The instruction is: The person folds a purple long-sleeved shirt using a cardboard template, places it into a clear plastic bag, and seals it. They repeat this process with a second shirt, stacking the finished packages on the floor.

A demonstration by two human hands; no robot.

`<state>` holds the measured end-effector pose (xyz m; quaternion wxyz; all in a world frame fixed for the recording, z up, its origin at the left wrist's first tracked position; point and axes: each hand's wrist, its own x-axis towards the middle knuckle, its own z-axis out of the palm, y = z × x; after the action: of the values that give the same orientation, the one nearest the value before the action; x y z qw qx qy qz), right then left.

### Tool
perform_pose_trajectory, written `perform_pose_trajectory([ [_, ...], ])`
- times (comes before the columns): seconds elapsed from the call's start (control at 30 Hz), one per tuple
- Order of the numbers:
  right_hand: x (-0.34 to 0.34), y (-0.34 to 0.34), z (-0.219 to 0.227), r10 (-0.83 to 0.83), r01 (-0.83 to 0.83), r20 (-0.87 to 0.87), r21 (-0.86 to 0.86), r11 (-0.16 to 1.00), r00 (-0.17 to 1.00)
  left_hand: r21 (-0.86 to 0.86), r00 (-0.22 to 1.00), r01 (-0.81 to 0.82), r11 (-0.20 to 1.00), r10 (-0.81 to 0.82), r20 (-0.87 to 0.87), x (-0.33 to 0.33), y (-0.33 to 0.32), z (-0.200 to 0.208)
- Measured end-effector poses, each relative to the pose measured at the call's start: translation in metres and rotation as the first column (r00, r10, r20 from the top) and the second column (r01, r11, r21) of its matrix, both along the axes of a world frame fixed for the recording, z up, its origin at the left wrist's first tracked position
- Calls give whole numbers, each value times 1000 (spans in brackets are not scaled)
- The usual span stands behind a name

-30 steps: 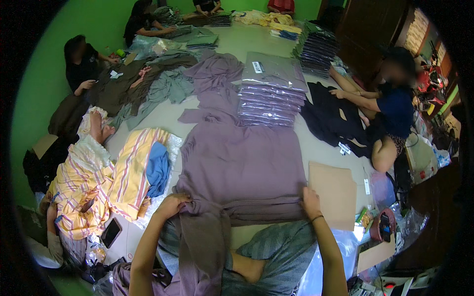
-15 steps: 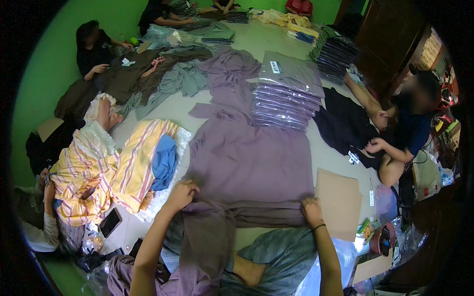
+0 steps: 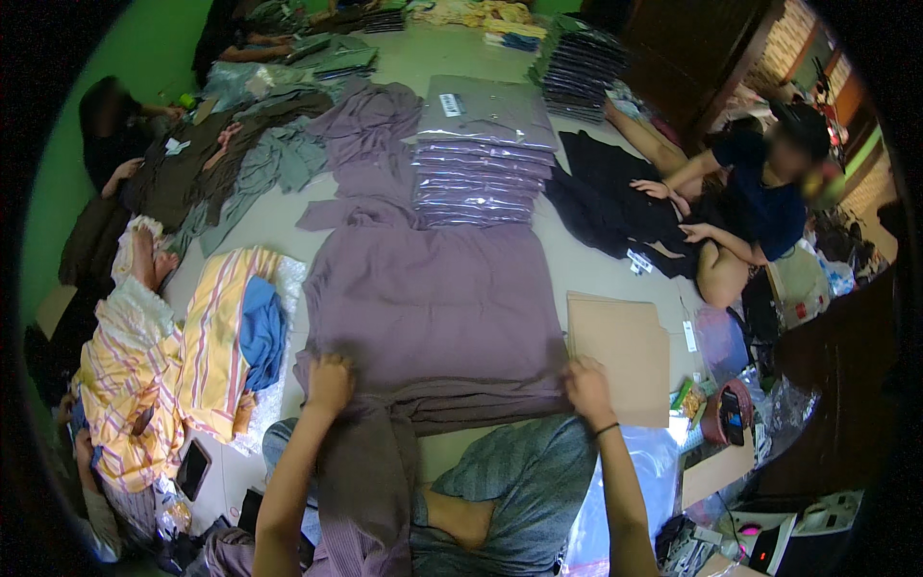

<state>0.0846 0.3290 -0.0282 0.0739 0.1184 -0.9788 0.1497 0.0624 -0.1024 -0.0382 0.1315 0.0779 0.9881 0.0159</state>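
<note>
A mauve garment (image 3: 433, 298) lies spread flat on the floor in front of me. My left hand (image 3: 329, 383) presses on its near left corner, where a sleeve hangs down toward my lap. At the near right corner, my right hand (image 3: 585, 385) pinches the folded lower edge. A brown cardboard sheet (image 3: 620, 354) lies just to the right of that hand.
A stack of bagged mauve garments (image 3: 481, 154) sits beyond the spread one. A person in dark blue (image 3: 760, 197) sits at right handling black cloth (image 3: 606, 207). At left are a striped yellow cloth (image 3: 207, 337), loose brown and green garments (image 3: 231, 163) and other seated people.
The view has moved closer over the garment. Both hands stay on its near edge, the right hand slightly further right toward the cardboard.
</note>
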Motion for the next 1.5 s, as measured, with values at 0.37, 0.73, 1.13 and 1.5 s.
perform_pose_trajectory([
  [0.37, 8, -3, -9, 144, -170, 212, 111, 979, 967, 423, 919, 303, 854, -379, 108, 23, 31, -14],
  [0.73, 29, 44, -43, -374, 470, 340, -268, 841, 863, 248, 896, 371, 895, -415, 160, 1, 80, -10],
  [1.13, 13, 52, -96, -416, 265, 455, 361, 894, 787, 268, 770, 629, 730, -631, -89, 39, 178, -67],
  [1.5, 23, 58, 16, -617, 620, 64, -90, 780, 785, 812, 806, 102, 575, -526, 271, -11, 91, -35],
])
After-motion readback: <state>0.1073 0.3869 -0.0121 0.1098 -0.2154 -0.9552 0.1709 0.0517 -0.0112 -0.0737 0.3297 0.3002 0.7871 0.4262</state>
